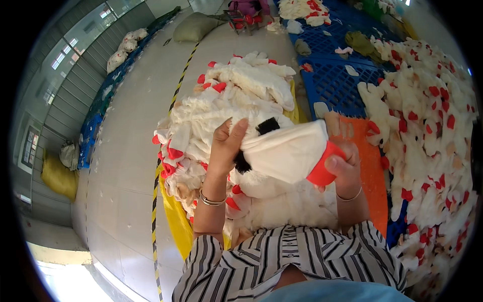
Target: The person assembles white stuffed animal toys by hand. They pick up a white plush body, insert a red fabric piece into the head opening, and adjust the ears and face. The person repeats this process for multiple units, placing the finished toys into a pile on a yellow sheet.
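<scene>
A white fabric piece (287, 156) with black furry tufts (267, 126) and a red end (320, 168) is hanging above a heap of fluffy white plush pieces (246, 80); the curled left hand (226, 148) is gripping the tufted side, the curled right hand (347, 166) the red.

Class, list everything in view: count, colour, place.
Fabric piece: one, white with red, between hands
Tufts: two, black, piece's left half
Near pile: many, white and red, centre
Right pile: many, white and red, right
Sheeting: some, yellow, under near pile
Second sheet: one, orange, between piles
Pallets: several, blue, upper right
Large sack: one, greenish, top
Second sack: one, yellow, far left
Floor tape: one, black and yellow, left
Another person: one, pink clothing, top
Shirt: one, white striped, bottom
Bracelets: two, silver, one per wrist
Left hand: one, bare, piece's left end
Right hand: one, bare, piece's red end
</scene>
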### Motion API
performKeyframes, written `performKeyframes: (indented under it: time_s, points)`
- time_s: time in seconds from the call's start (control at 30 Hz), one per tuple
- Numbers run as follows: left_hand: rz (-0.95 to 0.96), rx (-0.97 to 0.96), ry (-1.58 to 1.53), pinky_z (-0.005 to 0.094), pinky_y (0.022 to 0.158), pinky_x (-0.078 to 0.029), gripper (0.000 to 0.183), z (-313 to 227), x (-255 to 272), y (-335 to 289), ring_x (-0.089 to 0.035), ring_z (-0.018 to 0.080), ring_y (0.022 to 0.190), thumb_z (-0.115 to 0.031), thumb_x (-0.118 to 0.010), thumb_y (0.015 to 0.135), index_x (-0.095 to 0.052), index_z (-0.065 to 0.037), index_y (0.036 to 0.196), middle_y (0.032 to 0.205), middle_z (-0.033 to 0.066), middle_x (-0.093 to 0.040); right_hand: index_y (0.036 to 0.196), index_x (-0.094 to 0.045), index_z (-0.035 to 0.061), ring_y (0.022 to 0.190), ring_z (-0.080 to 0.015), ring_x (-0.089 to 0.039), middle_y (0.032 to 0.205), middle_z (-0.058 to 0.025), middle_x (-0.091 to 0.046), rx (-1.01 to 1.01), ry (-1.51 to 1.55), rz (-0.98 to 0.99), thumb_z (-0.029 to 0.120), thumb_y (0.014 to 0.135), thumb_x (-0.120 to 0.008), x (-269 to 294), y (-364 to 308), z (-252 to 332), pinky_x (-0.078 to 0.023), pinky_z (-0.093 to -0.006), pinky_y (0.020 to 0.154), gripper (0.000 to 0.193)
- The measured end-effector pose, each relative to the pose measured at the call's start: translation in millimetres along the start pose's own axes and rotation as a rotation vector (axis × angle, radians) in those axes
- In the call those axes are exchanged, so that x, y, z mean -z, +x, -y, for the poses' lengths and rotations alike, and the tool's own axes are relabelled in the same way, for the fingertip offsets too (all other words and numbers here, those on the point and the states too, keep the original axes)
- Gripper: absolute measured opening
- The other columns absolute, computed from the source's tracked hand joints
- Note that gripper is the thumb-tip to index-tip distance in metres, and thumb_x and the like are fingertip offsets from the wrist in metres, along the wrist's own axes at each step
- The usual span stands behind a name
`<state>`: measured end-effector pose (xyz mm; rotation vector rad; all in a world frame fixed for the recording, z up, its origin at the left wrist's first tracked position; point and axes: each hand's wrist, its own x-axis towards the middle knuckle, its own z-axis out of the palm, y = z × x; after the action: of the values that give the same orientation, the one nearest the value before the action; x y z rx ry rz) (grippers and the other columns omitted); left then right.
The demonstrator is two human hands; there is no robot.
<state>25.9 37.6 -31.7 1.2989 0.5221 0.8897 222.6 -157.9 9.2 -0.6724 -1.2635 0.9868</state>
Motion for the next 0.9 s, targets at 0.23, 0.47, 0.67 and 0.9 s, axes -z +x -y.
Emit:
performKeyframes:
  time_s: [0.23, 0.47, 0.67, 0.9]
  points:
    - [-0.103, 0.196, -0.169, 0.0306, 0.093, -0.048, 0.053, 99, 72, 48, -0.056, 0.0185, 0.117, -0.036, -0.049, 0.100, -0.045, 0.000, 0.138, 0.126, 0.0117, -0.059, 0.130, -0.050, 0.0038, 0.116, -0.0249, -0.058, 0.133, -0.0137, -0.054, -0.299, -0.392, -0.025, 0.036, 0.101, -0.044, 48, 47, -111, -0.045, -0.0381, 0.096, 0.043]
    - [0.043, 0.227, 0.716, 0.0333, 0.090, -0.047, 0.063, 154, 61, -59, -0.059, 0.0204, 0.103, -0.029, -0.071, 0.085, -0.045, 0.004, 0.133, 0.115, 0.0154, -0.061, 0.135, -0.046, 0.0015, 0.126, -0.0327, -0.048, 0.132, -0.0189, -0.052, -0.276, -0.871, 0.283, 0.033, 0.084, -0.073, 32, -22, -163, -0.039, -0.0376, 0.105, 0.066]
    - [0.185, 0.429, 0.929, 0.0394, 0.079, -0.050, 0.041, 110, 91, -103, -0.065, 0.0238, 0.088, -0.028, -0.072, 0.081, -0.061, 0.003, 0.105, 0.091, 0.0150, -0.068, 0.105, -0.059, 0.0007, 0.101, -0.0354, -0.058, 0.106, -0.0186, -0.061, -0.354, -0.961, 0.147, 0.018, 0.078, -0.070, 48, -23, -185, -0.046, -0.0407, 0.089, 0.033]
    - [-0.089, 0.184, 0.459, 0.0238, 0.053, -0.044, 0.014, 97, 102, -103, -0.054, 0.0080, 0.059, -0.012, -0.059, 0.094, -0.057, 0.001, 0.097, 0.076, 0.0038, -0.061, 0.109, -0.058, 0.0011, 0.108, -0.0345, -0.055, 0.115, -0.0176, -0.058, -0.483, -1.114, 0.241, 0.025, 0.077, -0.071, 26, 1, -151, -0.045, -0.0417, 0.094, 0.041]
